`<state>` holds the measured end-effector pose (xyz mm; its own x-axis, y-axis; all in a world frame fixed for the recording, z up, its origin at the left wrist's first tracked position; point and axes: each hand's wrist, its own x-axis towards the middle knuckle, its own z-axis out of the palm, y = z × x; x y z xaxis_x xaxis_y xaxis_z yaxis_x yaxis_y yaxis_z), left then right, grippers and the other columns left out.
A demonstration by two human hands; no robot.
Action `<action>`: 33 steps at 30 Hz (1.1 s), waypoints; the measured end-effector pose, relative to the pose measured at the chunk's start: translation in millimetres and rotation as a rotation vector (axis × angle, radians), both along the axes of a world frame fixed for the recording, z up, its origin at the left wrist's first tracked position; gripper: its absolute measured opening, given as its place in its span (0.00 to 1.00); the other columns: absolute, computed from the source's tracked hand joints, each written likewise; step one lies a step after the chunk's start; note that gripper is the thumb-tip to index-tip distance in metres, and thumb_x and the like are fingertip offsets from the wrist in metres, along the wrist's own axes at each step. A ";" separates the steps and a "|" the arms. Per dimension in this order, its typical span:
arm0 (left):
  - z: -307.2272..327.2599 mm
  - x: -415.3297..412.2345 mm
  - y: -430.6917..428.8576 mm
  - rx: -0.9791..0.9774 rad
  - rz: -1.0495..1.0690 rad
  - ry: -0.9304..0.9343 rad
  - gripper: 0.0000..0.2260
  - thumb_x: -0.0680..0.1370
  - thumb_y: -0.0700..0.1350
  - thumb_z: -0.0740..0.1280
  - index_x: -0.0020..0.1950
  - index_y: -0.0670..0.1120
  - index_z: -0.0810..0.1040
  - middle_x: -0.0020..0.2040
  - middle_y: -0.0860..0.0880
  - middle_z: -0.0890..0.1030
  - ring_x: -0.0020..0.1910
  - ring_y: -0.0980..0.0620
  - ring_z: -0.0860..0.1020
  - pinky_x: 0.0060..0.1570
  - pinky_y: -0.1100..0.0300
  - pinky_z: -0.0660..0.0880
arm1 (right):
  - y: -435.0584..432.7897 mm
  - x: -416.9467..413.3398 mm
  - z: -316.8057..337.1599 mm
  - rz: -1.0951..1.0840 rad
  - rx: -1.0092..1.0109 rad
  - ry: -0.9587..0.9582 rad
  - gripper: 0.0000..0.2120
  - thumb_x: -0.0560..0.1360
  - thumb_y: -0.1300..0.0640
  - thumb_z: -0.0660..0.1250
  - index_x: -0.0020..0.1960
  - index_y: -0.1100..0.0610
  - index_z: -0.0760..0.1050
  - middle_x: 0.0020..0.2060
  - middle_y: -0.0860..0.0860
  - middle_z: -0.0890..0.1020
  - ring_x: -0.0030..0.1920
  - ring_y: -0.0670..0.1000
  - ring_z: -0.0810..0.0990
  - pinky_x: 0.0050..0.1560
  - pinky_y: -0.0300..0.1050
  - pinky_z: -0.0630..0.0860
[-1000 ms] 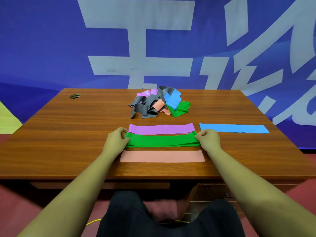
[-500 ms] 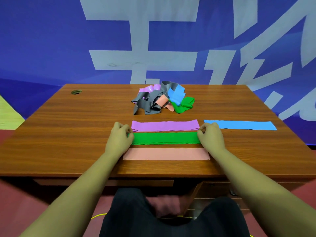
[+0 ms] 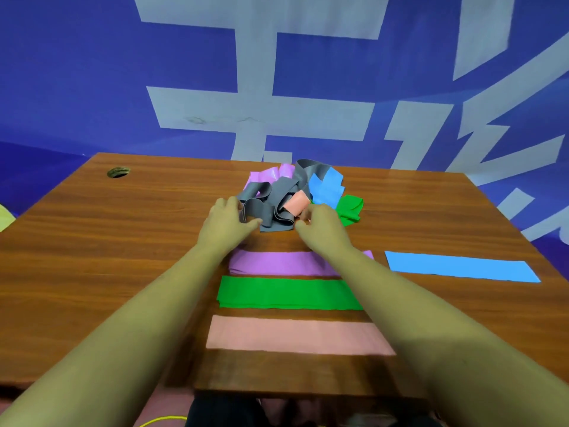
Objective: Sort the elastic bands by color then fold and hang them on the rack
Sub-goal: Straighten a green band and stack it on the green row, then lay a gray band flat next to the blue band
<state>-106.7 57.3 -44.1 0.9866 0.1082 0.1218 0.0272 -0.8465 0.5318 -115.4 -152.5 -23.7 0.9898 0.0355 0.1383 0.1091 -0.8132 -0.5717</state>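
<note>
Blue banner wall stands behind the wooden desk [image 3: 92, 241]. Both hands have left the green band [image 3: 286, 292], now flat near the front edge between the purple band [image 3: 277, 263] and the pink band [image 3: 292, 334], and reached the pile [image 3: 323, 186] toward the back edge. Left hand [image 3: 226, 221] curls thumb and fingers around a grey band [image 3: 268, 208]. Right hand [image 3: 321, 224] has bent fingers at a salmon piece [image 3: 295, 203], grip unclear. Sorting continues, I judge.
</note>
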 end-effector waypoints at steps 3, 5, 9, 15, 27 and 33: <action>-18.2 14.4 1.9 -0.009 -0.044 0.015 0.25 0.70 0.57 0.73 0.60 0.45 0.71 0.58 0.44 0.73 0.58 0.43 0.73 0.58 0.46 0.73 | 21.6 28.1 -7.1 0.053 -0.011 -0.026 0.11 0.70 0.57 0.67 0.51 0.59 0.77 0.50 0.57 0.77 0.50 0.58 0.76 0.49 0.50 0.75; -29.7 21.6 5.3 -0.074 -0.053 -0.032 0.22 0.72 0.53 0.74 0.59 0.45 0.72 0.57 0.44 0.73 0.56 0.44 0.74 0.57 0.47 0.73 | 32.5 42.8 -12.1 0.083 -0.010 -0.037 0.17 0.68 0.55 0.68 0.56 0.56 0.76 0.51 0.57 0.76 0.54 0.58 0.75 0.51 0.52 0.75; -41.2 26.9 12.3 -0.137 -0.040 -0.138 0.11 0.75 0.43 0.69 0.56 0.43 0.75 0.52 0.45 0.75 0.51 0.45 0.76 0.53 0.51 0.73 | 41.6 60.3 -23.8 0.132 -0.045 -0.001 0.21 0.70 0.54 0.70 0.63 0.50 0.76 0.54 0.56 0.74 0.57 0.55 0.73 0.51 0.46 0.73; -28.2 21.0 23.0 -0.208 -0.026 -0.297 0.02 0.77 0.40 0.64 0.47 0.45 0.76 0.44 0.49 0.78 0.44 0.50 0.74 0.41 0.61 0.63 | 38.5 65.9 -28.9 0.174 -0.067 -0.024 0.06 0.70 0.55 0.71 0.47 0.52 0.81 0.47 0.54 0.71 0.54 0.56 0.72 0.48 0.45 0.70; 76.8 -16.7 20.9 -0.481 -0.001 -0.465 0.01 0.78 0.42 0.65 0.47 0.48 0.75 0.40 0.52 0.79 0.38 0.55 0.74 0.37 0.63 0.69 | 20.3 28.5 86.9 0.201 0.294 -0.211 0.07 0.70 0.59 0.74 0.46 0.50 0.79 0.53 0.52 0.71 0.50 0.47 0.73 0.55 0.35 0.69; 124.5 -49.3 7.3 -0.589 -0.077 -0.479 0.02 0.77 0.43 0.67 0.49 0.47 0.76 0.41 0.53 0.82 0.42 0.54 0.80 0.45 0.57 0.76 | 1.3 -13.1 112.4 0.181 0.362 -0.171 0.03 0.72 0.58 0.73 0.42 0.54 0.79 0.43 0.49 0.78 0.39 0.45 0.76 0.43 0.31 0.71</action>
<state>-156.0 64.6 80.4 0.8480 0.2209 0.4817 -0.3679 -0.4090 0.8351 -128.5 -151.1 88.7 0.9338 0.1250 0.3352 0.3491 -0.5230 -0.7776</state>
